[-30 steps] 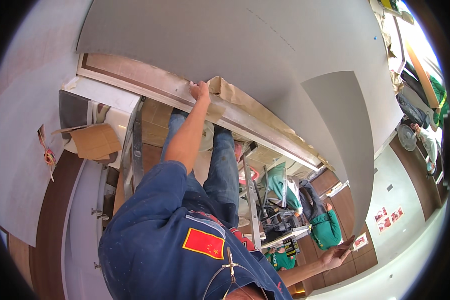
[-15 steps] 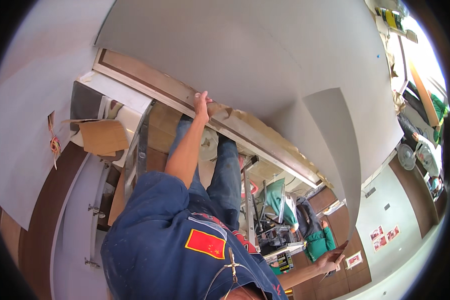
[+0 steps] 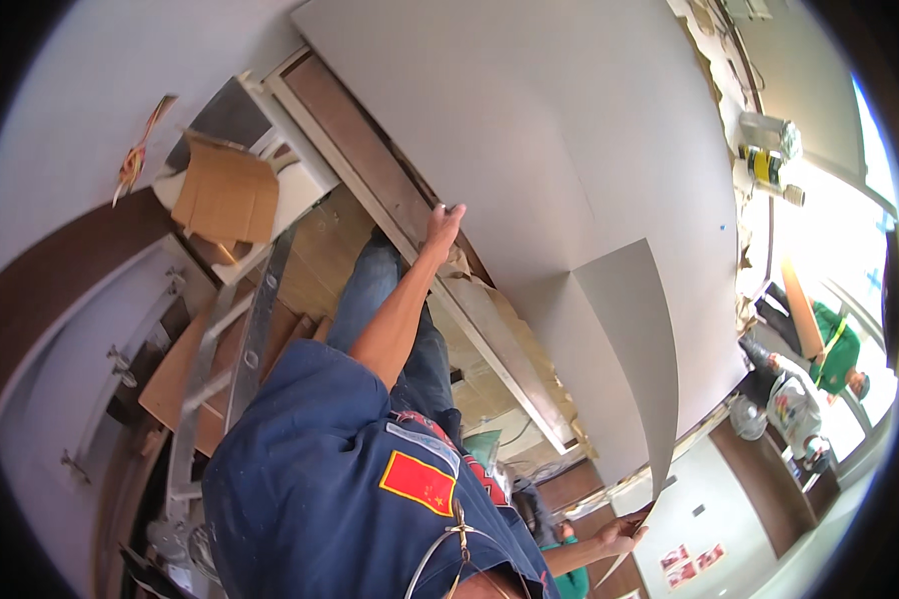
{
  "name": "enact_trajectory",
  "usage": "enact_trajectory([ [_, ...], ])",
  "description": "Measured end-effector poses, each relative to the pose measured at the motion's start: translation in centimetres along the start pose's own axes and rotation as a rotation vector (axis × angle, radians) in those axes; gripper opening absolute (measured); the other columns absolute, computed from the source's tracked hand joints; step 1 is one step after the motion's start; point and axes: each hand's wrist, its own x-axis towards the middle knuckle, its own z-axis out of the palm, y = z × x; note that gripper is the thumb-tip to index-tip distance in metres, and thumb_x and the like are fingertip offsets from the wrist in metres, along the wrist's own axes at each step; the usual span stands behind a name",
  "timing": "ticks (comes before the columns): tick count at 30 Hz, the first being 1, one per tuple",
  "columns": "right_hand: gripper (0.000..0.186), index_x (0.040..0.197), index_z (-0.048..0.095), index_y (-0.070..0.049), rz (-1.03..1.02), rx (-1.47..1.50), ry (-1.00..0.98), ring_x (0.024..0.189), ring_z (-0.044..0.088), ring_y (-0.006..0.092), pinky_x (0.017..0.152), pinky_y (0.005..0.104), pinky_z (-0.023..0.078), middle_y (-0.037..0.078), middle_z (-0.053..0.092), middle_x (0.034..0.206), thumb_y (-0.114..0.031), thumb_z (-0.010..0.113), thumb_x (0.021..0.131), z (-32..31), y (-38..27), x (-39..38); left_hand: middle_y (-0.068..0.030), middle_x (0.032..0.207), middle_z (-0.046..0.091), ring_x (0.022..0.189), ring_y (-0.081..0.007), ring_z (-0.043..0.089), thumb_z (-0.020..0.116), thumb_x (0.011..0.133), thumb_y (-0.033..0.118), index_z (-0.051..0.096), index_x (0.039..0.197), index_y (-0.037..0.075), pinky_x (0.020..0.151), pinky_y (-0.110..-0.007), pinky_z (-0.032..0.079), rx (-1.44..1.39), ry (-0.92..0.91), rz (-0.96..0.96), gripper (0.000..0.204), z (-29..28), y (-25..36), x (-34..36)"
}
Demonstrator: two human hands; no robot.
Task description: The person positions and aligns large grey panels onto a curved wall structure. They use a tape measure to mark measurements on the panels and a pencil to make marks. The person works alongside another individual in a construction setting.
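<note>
A large, thin grey sheet [image 3: 529, 130] spreads over a wood-edged surface, its near right side curling up in a darker strip [image 3: 634, 339]. My left hand [image 3: 445, 230] is closed at the sheet's near left edge, thumb upward, just above the wooden frame [image 3: 385, 210]. At the lower right, my right hand [image 3: 621, 534] pinches the lower tip of the curled strip. Torn brown paper [image 3: 514, 319] sticks out under the sheet, beside the frame. My left fingertips are partly hidden behind the edge.
A metal stepladder [image 3: 235, 349] stands at my left, near a cardboard piece [image 3: 230, 190] and an open cabinet [image 3: 80, 349]. Loose wires [image 3: 135, 160] hang from the wall. At far right are two people, one in green [image 3: 837, 349], and a yellow-black can [image 3: 761, 165].
My view has turned, so the sheet and frame slope more steeply. A dark gap now shows between sheet and frame by my left hand. Both hands keep their hold.
</note>
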Motion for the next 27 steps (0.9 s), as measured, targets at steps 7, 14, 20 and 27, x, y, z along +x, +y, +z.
enact_trajectory([
  [7, 0.047, 0.134, 0.027, 0.019, 0.104, 0.198, -0.109, 0.131, 0.039, 0.037, 0.103, 0.038, 0.048, 0.03, 0.034, 0.142, -0.004, 0.038, 0.095, -3.8, -0.8, 1.5, -0.0139, 0.098, 0.061, 0.091, -0.025, 0.057, 0.058, 0.085, 0.033, 0.054, 0.104, -0.006, 0.079, -0.039, 0.045, 0.332, -0.16, 0.023, 0.044, 1.2, 3.6, -4.3],
  [14, 0.047, 0.137, 0.026, 0.015, 0.082, 0.249, -0.128, 0.132, 0.037, 0.0369, 0.099, 0.0392, 0.051, 0.029, 0.032, 0.144, -0.007, 0.035, 0.097, -5.6, -2.2, 0.0, -0.0193, 0.103, 0.066, 0.097, -0.0359, 0.063, 0.052, 0.086, 0.023, 0.049, 0.125, 0.003, 0.083, -0.044, 0.049, 0.075, -0.238, 0.463, 0.044, 4.9, 2.4, -5.5],
  [20, 0.039, 0.127, 0.039, 0.017, 0.242, 0.584, -0.364, 0.123, 0.049, 0.0346, 0.105, 0.0398, 0.044, 0.028, 0.046, 0.133, -0.008, 0.042, 0.097, -10.2, -2.4, 1.5, -0.0297, 0.085, 0.062, 0.087, -0.0453, 0.061, 0.047, 0.088, 0.024, 0.048, 0.113, -0.003, 0.075, -0.053, 0.049, 0.369, -0.023, 0.422, 0.036, 6.8, 4.3, -3.3],
  [27, 0.018, 0.103, 0.061, -0.004, -0.203, 0.341, 0.065, 0.094, 0.062, 0.0229, 0.082, 0.04, 0.051, 0.009, 0.065, 0.099, -0.009, 0.06, 0.086, -4.3, -1.7, -5.5, -0.0137, 0.11, 0.062, 0.094, -0.0292, 0.064, 0.051, 0.089, 0.01, 0.058, 0.111, 0.0, 0.071, -0.041, 0.057, -0.085, -0.477, 0.219, 0.024, 4.6, 5.5, 2.4],
])
